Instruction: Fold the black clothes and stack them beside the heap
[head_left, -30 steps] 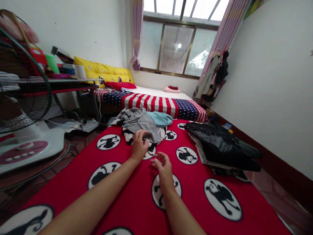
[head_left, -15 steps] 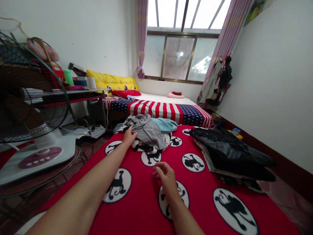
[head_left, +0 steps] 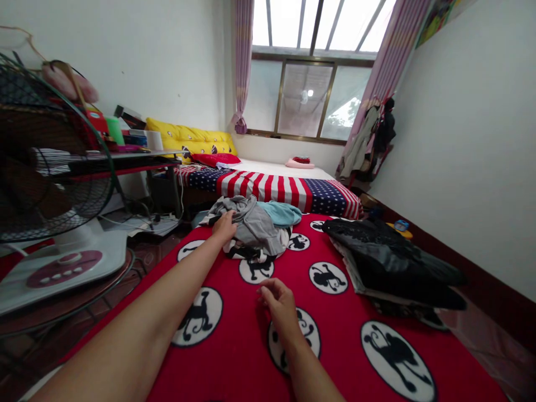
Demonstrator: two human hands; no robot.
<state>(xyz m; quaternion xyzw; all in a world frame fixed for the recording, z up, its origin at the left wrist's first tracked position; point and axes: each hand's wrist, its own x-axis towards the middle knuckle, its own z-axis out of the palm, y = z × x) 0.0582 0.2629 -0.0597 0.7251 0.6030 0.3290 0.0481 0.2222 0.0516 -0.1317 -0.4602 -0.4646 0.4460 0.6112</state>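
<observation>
My left hand [head_left: 225, 226] reaches to the left side of a crumpled clothes pile, its fingers closed on a grey garment [head_left: 255, 226] on top. A light blue cloth [head_left: 282, 213] lies at the pile's right rear, and black-and-white fabric shows beneath. Nearer to me, my right hand [head_left: 278, 304] hovers above the red blanket [head_left: 238, 340] with loosely bent fingers. It holds nothing, and a gap shows between thumb and fingers. The blanket carries white ovals with black monkey figures.
Folded dark clothes [head_left: 389, 262] are stacked at the right edge of the bed. A standing fan [head_left: 62, 257] is close on the left, before a cluttered desk [head_left: 163, 162]. Another bed with a stars-and-stripes cover [head_left: 268, 187] stands beyond, below the window.
My left hand has moved slightly right and its fingers have drawn together on the grey garment. My right hand has shifted a little left, still empty. The view has turned slightly.
</observation>
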